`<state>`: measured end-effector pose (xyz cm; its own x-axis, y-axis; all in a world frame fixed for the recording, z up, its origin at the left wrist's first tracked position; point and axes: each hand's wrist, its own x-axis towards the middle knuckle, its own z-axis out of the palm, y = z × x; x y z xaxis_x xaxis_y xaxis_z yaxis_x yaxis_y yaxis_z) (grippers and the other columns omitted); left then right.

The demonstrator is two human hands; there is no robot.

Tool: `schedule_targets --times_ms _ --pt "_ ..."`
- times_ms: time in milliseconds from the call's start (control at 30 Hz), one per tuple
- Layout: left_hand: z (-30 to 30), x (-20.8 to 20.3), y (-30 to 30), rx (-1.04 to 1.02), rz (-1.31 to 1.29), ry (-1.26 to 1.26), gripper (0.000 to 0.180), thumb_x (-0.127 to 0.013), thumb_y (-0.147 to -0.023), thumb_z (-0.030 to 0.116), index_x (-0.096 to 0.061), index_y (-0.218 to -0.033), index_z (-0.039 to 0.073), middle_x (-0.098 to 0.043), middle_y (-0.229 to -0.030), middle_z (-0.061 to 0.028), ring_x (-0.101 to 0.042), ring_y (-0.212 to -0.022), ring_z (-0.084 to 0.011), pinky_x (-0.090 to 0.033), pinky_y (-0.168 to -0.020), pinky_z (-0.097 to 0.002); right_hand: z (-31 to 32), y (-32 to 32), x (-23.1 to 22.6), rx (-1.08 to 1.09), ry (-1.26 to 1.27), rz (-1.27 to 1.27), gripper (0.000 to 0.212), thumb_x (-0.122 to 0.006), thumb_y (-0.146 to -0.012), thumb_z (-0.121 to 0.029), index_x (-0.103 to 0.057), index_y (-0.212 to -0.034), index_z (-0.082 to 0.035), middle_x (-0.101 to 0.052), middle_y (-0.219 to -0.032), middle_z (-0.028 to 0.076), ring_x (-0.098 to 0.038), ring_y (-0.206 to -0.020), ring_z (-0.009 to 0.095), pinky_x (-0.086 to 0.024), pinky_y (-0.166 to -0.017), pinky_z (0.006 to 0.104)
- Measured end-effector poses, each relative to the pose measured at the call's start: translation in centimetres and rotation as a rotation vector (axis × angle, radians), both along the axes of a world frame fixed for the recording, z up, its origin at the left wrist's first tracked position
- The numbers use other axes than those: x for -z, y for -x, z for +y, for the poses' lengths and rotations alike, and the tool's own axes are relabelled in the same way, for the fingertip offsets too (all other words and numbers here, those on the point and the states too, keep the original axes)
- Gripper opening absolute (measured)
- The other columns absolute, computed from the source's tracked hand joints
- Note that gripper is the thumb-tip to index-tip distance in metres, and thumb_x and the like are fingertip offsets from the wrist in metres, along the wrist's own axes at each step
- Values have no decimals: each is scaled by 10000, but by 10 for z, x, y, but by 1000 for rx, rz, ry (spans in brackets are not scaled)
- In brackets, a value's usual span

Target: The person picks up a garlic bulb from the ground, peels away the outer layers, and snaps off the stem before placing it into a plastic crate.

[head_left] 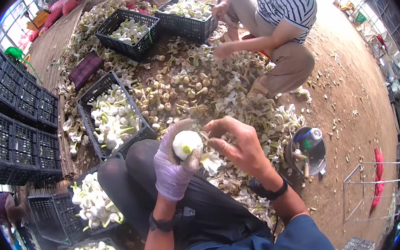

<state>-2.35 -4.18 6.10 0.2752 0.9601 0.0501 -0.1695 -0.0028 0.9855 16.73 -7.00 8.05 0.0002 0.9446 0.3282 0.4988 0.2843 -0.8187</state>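
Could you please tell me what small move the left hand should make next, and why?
I would probably carry the garlic bulb in the left hand toward the black crate beyond the knees: the bulb's visible side looks white and peeled, and similar bulbs lie there.

Garlic bulb (184,141): white, green-tipped
Glove (170,173): lavender, brown-stained
Shirt (288,10), one o'clock: black-and-white stripes
Cloth (86,70), ten o'clock: dark plaid
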Motion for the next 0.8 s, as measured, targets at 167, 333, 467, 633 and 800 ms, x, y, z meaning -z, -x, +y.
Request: schedule_targets --times_ms 167,333,467,633,800 --pt "-5 3 -6 -37 156 -236 546 -754 -898 174 -568 -1381 2 -659 -1216 -100 -649 -1023 -132 -555 -873 -285 -6 7 -11 -10 -199 -90 150 -773 -883 -82 -703 -996 -12 -685 -884 119 -710 -777 275 -571 -698 352" --pt "-6 0 -4 31 195 -287 603 -773 -922 225 -533 -1427 0 -646 -1315 -100 -639 -1127 -152 -539 -960 -315 -9 10 -19 46 -251 -233 155 -786 -820 -81 -681 -921 -27 -664 -837 103 -679 -738 300 -552 -659 385" --pt "-3 2 -9 -73 236 -331 670 -777 -914 268 -493 -1456 -6 -646 -1282 -102 -652 -1090 -172 -546 -943 -313 -6 9 -22 64 -308 -346 228 -792 -756 -81 -648 -928 -40 -636 -826 98 -659 -731 300 -538 -658 393" --pt "1 -8 -1 49 -300 98 685 -750 -889 152 -432 -1486 45 -650 -1166 -81 -637 -963 -128 -548 -738 -251 0 13 -16 -12 -403 -341 274 -786 -729 -69 -619 -944 -39 -621 -850 105 -651 -764 306 -542 -699 409" --pt "7 -2 3 34 -438 217 629 -703 -910 325 -504 -1423 20 -646 -1209 -97 -637 -1043 -166 -533 -848 -295 9 22 -14 -23 -503 -370 282 -769 -664 14 -642 -911 -32 -670 -875 102 -693 -847 320 -589 -743 414"
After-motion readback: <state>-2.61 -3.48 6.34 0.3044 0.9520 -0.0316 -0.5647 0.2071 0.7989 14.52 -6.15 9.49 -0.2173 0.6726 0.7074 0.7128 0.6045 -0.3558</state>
